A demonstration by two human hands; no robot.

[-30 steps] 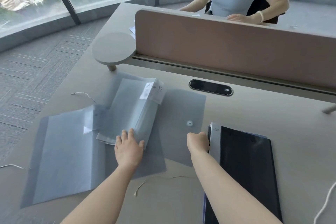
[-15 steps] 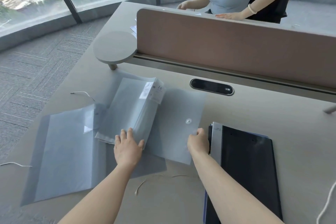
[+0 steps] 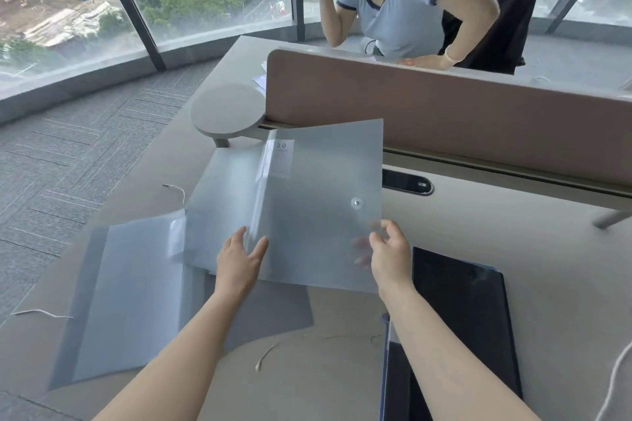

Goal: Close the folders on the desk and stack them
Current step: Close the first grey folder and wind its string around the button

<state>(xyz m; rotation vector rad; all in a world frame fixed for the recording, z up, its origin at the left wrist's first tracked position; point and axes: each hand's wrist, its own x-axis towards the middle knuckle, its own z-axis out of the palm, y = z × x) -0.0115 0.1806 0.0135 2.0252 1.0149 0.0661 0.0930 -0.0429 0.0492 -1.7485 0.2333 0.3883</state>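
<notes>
A translucent grey folder (image 3: pixel 239 202) lies open in the middle of the desk, its clear inner pages under my left hand (image 3: pixel 237 258), which rests flat with fingers spread. My right hand (image 3: pixel 388 251) pinches the right edge of the folder's front cover (image 3: pixel 325 195), a frosted sheet with a snap button, and holds it raised and tilted over the pages. A second translucent folder (image 3: pixel 130 287) lies open flat at the left. A dark closed folder (image 3: pixel 461 314) lies at the right, beside my right forearm.
A brown divider panel (image 3: pixel 444 120) runs across the back of the desk (image 3: pixel 478 225), with a round shelf (image 3: pixel 227 111) at its left end and a black cable port (image 3: pixel 405 183). A person sits behind the divider. Loose strings (image 3: pixel 266 357) lie near the front edge.
My right hand has lifted the snap-button cover off the desk and swung it up and leftwards over the pages. My left hand stayed on the pages. The view tilted up.
</notes>
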